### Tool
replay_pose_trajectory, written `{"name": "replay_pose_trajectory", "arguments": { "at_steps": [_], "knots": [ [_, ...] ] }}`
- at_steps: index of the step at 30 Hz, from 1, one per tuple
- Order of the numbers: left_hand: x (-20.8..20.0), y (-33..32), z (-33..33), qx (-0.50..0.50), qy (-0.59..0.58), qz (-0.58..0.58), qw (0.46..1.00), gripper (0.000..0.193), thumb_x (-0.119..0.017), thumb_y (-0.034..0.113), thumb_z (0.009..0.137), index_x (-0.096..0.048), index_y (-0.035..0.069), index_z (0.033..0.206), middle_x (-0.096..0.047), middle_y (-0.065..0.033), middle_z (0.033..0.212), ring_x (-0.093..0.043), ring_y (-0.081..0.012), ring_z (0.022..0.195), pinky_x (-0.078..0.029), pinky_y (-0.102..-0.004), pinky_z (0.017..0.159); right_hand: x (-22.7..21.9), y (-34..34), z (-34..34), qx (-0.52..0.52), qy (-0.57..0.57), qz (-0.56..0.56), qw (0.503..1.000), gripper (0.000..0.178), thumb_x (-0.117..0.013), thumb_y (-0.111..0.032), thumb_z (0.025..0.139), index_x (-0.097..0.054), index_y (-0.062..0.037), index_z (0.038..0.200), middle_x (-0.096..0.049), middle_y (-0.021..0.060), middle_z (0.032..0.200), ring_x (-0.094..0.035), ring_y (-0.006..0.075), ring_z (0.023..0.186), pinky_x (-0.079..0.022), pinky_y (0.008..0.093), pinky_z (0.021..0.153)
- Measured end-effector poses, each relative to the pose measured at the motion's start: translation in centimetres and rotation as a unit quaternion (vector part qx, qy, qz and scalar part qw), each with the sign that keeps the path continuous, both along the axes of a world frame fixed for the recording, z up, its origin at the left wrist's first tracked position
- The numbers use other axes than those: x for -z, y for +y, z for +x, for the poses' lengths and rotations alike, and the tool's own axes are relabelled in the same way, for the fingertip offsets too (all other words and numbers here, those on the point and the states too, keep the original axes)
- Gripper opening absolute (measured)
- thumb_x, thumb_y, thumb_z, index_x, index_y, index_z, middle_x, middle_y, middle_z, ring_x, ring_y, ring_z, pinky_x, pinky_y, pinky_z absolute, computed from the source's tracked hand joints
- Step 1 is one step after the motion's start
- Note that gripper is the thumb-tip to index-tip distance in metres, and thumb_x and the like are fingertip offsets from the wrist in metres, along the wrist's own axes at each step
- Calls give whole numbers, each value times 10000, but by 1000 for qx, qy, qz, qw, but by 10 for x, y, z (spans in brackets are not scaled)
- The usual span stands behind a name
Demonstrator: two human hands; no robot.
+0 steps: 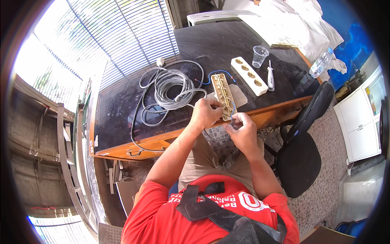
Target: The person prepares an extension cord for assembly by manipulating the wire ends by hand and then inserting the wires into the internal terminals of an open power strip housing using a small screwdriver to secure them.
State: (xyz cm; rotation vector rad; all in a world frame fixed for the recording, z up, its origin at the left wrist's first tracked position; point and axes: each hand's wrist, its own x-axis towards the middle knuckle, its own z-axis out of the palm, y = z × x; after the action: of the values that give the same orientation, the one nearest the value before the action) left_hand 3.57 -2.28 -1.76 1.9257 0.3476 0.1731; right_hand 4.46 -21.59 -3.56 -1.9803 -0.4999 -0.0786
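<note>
The opened base of a power strip (222, 90), with brass contact strips along it, lies at the desk's near edge. Its near end is between my hands. My left hand (207, 112) has its fingers pinched at the left side of that end; what they grip, if anything, is hidden. Closed at the right side, my right hand (243, 129) pinches a thin blue wire (233, 108) that runs up to the contacts. The white socket cover (249, 76) with round outlets lies beyond, to the right. A screwdriver (271, 77) with a clear handle is beside it.
A big coil of grey cable (174, 89) with a white plug (160, 62) covers the left of the dark desk (118, 97). A plastic cup (260, 56) and a water bottle (321, 63) stand to the right. A black chair (302, 154) is close on my right.
</note>
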Motion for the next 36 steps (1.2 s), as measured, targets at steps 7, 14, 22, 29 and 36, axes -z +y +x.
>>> {"name": "replay_pose_trajectory", "arguments": {
  "at_steps": [7,14,22,29,36],
  "knots": [
    [11,-2,2,-30,-27,3,999,280,-733,160,839,-814,-46,1010,-753,-145,679,-749,-169,605,-605,-322,629,12,2,7,10,-70,11,997,352,-887,-90,785,-715,-16,1084,-695,143,969,-713,310,889,-569,427,813],
    [8,-6,0,-49,-20,9,999,262,-733,154,829,-806,-54,971,-763,-130,699,-741,-162,599,-602,-318,621,-8,5,14,10,-178,-27,984,407,-893,-114,798,-686,-29,1138,-666,171,1143,-665,389,1071,-538,472,920],
    [-3,0,2,-25,25,-99,994,262,-723,91,908,-749,-126,1052,-782,-136,839,-755,-147,714,-627,-269,660,-23,14,48,-56,-168,-74,981,395,-792,-61,850,-698,-15,1232,-709,203,1200,-672,417,1144,-536,494,996],
    [20,7,7,-23,-14,-43,999,236,-717,74,917,-745,-126,1040,-772,-128,835,-736,-134,711,-621,-264,659,-24,18,53,-89,-112,-92,986,365,-733,-10,850,-734,-38,1214,-726,186,1173,-684,408,1123,-535,490,1013],
    [-3,0,-1,-22,-8,-123,992,245,-731,82,936,-749,-124,1068,-769,-117,842,-727,-121,709,-611,-263,659,-31,24,64,-132,-213,-102,963,265,-770,-43,877,-762,-43,1141,-713,170,1178,-670,383,1145,-541,479,1000]
  ]
}}
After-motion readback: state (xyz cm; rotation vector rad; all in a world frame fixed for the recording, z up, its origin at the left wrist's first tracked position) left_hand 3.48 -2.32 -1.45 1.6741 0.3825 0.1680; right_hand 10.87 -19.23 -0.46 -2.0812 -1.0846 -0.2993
